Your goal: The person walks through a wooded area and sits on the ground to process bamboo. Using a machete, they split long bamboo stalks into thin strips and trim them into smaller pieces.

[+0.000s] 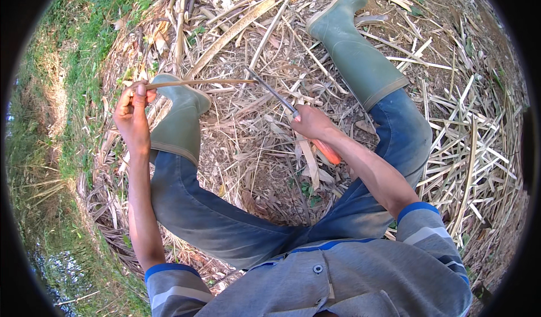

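Note:
Between thumb and fingers, my left hand [135,111] pinches one end of a thin brown strip [197,82], which looks like split cane or bamboo. The strip runs level to the right, above my left boot. My right hand [311,122] is wrapped round the orange handle [327,152] of a knife; its narrow dark blade [271,91] slants up and to the left. Near the blade's upper part, the free end of the strip meets or crosses it; whether they touch I cannot tell.
My green rubber boots [360,58] stand apart on ground littered with dry strips and shavings. A pile of pale split strips [468,148] lies to the right. Longer stalks [231,35] lie ahead, and green grass [90,91] grows at the left.

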Action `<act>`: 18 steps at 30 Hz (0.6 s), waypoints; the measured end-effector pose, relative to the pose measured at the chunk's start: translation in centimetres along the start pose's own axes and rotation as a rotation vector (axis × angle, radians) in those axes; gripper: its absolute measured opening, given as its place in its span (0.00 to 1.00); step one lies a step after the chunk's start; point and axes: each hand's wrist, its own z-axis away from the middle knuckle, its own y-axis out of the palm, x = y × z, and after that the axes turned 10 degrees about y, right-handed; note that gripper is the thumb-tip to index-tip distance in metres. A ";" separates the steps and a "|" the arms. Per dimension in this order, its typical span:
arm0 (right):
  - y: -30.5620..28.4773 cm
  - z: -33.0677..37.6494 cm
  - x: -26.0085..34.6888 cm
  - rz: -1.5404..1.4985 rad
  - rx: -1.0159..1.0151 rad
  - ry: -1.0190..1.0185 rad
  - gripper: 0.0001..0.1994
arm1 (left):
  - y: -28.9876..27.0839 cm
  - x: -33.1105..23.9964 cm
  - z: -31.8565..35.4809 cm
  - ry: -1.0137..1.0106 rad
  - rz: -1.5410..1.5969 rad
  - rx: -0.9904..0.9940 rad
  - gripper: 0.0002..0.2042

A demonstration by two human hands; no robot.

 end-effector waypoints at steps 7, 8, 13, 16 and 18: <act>-3.6 5.4 7.4 -0.197 -0.026 -0.263 0.24 | -0.2 -0.9 1.2 0.137 0.061 0.099 0.10; -3.2 5.8 7.8 -0.208 -0.115 -0.386 0.23 | -0.3 -1.0 1.3 0.164 0.049 0.133 0.09; -1.9 4.1 6.3 -0.208 0.031 -0.134 0.23 | -0.3 -1.4 1.3 0.173 0.049 0.190 0.09; -2.0 4.3 5.3 -0.118 -0.014 -0.233 0.23 | -0.7 -0.7 1.4 0.176 0.042 0.203 0.09; -1.5 4.7 5.4 -0.138 -0.129 -0.352 0.23 | -0.6 -1.0 1.4 0.193 0.022 0.203 0.09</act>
